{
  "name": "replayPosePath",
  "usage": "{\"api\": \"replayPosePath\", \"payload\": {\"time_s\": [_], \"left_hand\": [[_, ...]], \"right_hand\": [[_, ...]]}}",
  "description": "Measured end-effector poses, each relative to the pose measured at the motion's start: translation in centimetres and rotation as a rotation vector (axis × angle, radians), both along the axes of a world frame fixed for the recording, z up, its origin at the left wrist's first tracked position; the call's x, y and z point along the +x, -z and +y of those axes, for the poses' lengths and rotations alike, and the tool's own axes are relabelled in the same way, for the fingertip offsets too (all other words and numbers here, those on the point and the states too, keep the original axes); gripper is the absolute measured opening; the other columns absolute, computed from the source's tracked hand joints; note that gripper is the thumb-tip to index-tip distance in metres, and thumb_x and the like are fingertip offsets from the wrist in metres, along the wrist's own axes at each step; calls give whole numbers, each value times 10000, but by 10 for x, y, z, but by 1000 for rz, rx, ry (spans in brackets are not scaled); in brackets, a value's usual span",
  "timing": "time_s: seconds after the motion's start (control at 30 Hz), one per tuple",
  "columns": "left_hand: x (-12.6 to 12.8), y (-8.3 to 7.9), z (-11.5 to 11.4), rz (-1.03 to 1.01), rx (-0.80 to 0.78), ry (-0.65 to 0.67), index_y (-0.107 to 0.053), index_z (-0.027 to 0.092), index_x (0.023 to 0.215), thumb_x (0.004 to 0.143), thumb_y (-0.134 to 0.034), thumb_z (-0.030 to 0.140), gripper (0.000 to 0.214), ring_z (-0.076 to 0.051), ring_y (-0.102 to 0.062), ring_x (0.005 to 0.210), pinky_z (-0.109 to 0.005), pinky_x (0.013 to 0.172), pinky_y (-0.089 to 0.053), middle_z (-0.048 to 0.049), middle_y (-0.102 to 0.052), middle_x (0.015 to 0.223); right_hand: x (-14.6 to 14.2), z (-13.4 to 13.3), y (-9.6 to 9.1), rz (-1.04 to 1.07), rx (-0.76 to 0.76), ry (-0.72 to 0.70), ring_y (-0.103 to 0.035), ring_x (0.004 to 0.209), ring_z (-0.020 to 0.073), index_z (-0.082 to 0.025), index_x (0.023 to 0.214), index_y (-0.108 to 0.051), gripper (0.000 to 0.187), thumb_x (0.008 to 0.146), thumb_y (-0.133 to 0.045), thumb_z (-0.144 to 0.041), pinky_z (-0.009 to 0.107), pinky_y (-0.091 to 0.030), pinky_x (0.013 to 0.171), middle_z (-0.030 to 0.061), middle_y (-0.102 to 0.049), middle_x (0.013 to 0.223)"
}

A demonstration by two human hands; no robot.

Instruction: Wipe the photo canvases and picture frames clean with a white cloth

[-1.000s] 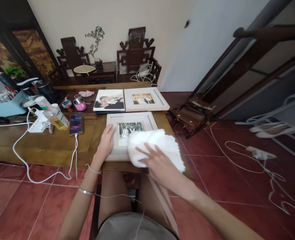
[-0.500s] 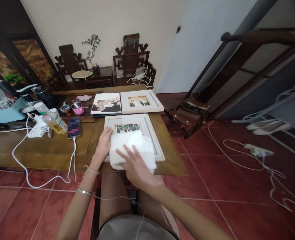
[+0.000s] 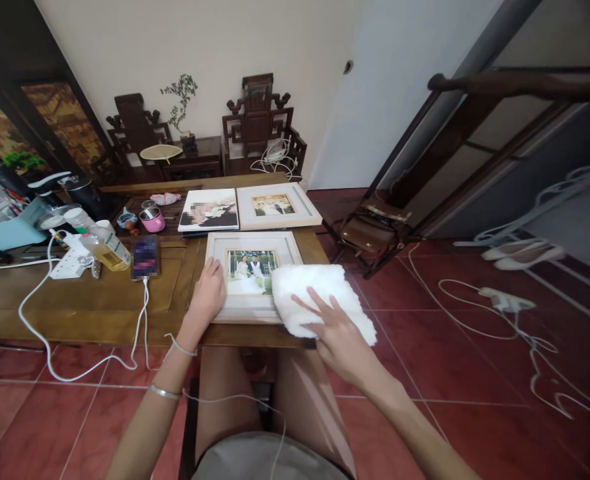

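A light wooden picture frame (image 3: pixel 255 312) with a photo of two people (image 3: pixel 249 270) lies face up near the table's front edge. My left hand (image 3: pixel 209 288) grips its left side, fingers closed over the rim. On the frame's lower right corner rests a fluffy white cloth (image 3: pixel 319 280), which hangs out past the right side and hides that corner. Flat on top of the cloth, my right hand (image 3: pixel 342 340) presses with its fingers spread.
Behind lie a second framed photo (image 3: pixel 302 215) and a white picture panel (image 3: pixel 209 200). To the left are a phone (image 3: pixel 145 257) on a cable, a bottle of yellow liquid (image 3: pixel 107 252), a power strip (image 3: pixel 69 267) and a pink cup (image 3: pixel 153 219). A chair with a brown bag (image 3: pixel 367 233) stands right.
My right hand has slid the white cloth rightward across the frame, uncovering the photo. My left hand stays at the frame's left side. The view has shifted slightly.
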State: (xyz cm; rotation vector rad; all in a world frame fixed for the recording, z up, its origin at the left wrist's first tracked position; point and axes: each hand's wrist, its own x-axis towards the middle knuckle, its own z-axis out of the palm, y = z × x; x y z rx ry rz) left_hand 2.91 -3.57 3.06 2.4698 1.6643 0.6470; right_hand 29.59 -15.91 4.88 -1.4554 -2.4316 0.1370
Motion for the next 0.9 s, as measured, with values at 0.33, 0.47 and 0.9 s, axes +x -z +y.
{"api": "replayPosePath", "payload": {"time_s": [0.33, 0.47, 0.9], "left_hand": [[-5, 0, -5, 17, -83, 71, -448, 172, 1313, 921, -320, 151, 412, -219, -297, 1374, -428, 1059, -370, -115, -392, 1449], [-5, -2, -6, 17, -89, 68, -496, 189, 1275, 917, -344, 170, 389, -242, -378, 1323, -428, 1024, -409, -121, -448, 1398], [-11, 11, 1, -70, -123, 69, -479, 163, 1308, 718, -338, -59, 646, -202, -368, 1333, -411, 1082, -356, -102, -421, 1430]], "right_hand": [[-43, 103, -30, 15, 34, 95, -141, 1392, 327, -138, 1253, -546, 645, 654, -402, 53, 575, -231, 1073, 123, -266, 1502], [-86, 159, -28, -69, 26, -284, -182, 1390, 280, -131, 1226, -566, 596, 672, -440, 48, 520, -155, 1108, 130, -344, 1467], [-105, 199, -17, -189, 45, -179, -241, 1367, 276, -152, 1173, -606, 504, 732, -440, 27, 543, -159, 1074, 114, -465, 1392]]}}
